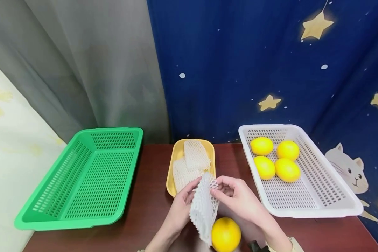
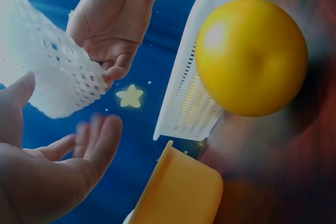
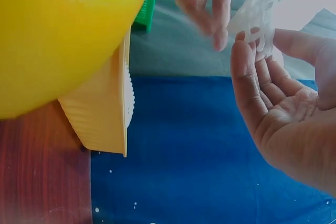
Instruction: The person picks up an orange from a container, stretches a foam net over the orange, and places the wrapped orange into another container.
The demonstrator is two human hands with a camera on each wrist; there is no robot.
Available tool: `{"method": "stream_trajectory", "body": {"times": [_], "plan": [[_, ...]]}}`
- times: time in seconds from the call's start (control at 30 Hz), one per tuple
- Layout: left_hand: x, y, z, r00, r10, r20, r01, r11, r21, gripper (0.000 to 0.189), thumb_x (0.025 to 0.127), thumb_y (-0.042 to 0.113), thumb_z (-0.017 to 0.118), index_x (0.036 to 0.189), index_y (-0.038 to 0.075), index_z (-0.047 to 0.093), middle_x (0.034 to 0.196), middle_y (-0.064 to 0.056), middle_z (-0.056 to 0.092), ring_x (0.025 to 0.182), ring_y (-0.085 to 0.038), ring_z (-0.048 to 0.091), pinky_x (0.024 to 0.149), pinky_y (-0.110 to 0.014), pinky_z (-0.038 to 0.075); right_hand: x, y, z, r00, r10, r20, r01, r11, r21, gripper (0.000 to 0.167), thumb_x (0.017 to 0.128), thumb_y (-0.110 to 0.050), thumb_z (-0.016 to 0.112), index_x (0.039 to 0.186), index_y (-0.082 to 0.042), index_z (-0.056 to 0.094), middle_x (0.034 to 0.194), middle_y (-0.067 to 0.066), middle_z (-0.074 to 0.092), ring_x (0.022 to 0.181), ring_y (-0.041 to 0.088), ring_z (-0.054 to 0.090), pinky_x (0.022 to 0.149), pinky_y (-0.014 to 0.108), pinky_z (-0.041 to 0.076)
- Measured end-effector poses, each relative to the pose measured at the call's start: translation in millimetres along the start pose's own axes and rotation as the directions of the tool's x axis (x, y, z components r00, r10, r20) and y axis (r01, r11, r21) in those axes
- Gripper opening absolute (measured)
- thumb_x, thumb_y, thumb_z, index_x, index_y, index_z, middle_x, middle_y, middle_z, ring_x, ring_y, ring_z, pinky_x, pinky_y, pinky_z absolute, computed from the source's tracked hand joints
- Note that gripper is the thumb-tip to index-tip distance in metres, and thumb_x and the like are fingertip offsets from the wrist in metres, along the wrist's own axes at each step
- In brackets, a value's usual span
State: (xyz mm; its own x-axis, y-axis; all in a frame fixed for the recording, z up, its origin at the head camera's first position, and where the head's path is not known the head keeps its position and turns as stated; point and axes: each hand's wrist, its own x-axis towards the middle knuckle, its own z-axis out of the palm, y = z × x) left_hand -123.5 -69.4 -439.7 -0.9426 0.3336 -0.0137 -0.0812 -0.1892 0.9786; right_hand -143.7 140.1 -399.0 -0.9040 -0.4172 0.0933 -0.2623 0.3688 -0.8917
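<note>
A white foam net sleeve hangs over the front middle of the table. My right hand pinches its edge between thumb and fingers, which the right wrist view shows close up on the foam net. On the other side is my left hand, partly hidden behind the sleeve in the head view. In the left wrist view, the left hand has its fingers spread and blurred, with the thumb at the net's edge. A yellow orange sits on the table just below the hands.
Behind the hands, a small yellow tray holds more foam nets. To the right stands a white basket with several yellow oranges. A green basket stands on the left. Curtains hang behind the table.
</note>
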Motion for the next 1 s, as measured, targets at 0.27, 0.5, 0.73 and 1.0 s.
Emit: {"method": "stream_trajectory", "body": {"times": [0.27, 0.5, 0.73, 1.0], "plan": [[-3.6, -5.4, 4.6, 0.998, 0.046, -0.050, -0.043, 0.997, 0.057, 0.053, 0.098, 0.009, 0.068, 0.144, -0.013, 0.051, 0.127, -0.012, 0.068, 0.108, -0.001, 0.067, 0.093, -0.015, 0.055, -2.2, 0.3, 6.6, 1.000, 0.013, 0.012, -0.013, 1.000, -0.015, 0.009, 0.098, -0.012, 0.073, 0.104, -0.006, 0.072, 0.092, 0.007, 0.074, 0.079, 0.004, 0.067, 0.075, 0.021, 0.062], [-1.5, -4.7, 5.7, 0.982, 0.047, -0.184, -0.049, 0.999, -0.004, 0.032, 0.095, 0.003, 0.071, 0.117, -0.017, 0.059, 0.097, 0.011, 0.072, 0.090, -0.001, 0.069, 0.082, -0.016, 0.058, -1.7, 0.0, 5.2, 1.000, 0.009, 0.019, -0.009, 1.000, 0.016, 0.015, 0.093, -0.009, 0.076, 0.106, -0.003, 0.071, 0.095, 0.012, 0.075, 0.078, 0.004, 0.070, 0.076, 0.022, 0.061], [-0.4, -6.1, 3.8, 0.981, 0.089, -0.171, -0.100, 0.993, -0.056, 0.009, 0.098, -0.002, 0.061, 0.104, 0.000, 0.055, 0.090, 0.013, 0.073, 0.081, 0.000, 0.067, 0.075, -0.015, 0.057, 4.5, 5.5, 1.4, 0.999, -0.017, 0.040, 0.007, 0.971, 0.237, 0.024, 0.100, -0.010, 0.070, 0.115, 0.007, 0.065, 0.104, 0.016, 0.072, 0.089, 0.004, 0.071, 0.084, 0.018, 0.060], [-0.6, -5.1, 2.0, 0.980, 0.115, -0.160, -0.125, 0.991, -0.050, 0.007, 0.101, -0.002, 0.054, 0.108, -0.002, 0.057, 0.091, 0.014, 0.075, 0.082, 0.000, 0.068, 0.075, -0.016, 0.057, 5.8, 4.6, 5.8, 0.999, -0.013, 0.045, 0.000, 0.960, 0.280, 0.032, 0.102, -0.012, 0.068, 0.126, 0.008, 0.063, 0.100, 0.007, 0.073, 0.083, 0.004, 0.070, 0.078, 0.018, 0.060]]}}
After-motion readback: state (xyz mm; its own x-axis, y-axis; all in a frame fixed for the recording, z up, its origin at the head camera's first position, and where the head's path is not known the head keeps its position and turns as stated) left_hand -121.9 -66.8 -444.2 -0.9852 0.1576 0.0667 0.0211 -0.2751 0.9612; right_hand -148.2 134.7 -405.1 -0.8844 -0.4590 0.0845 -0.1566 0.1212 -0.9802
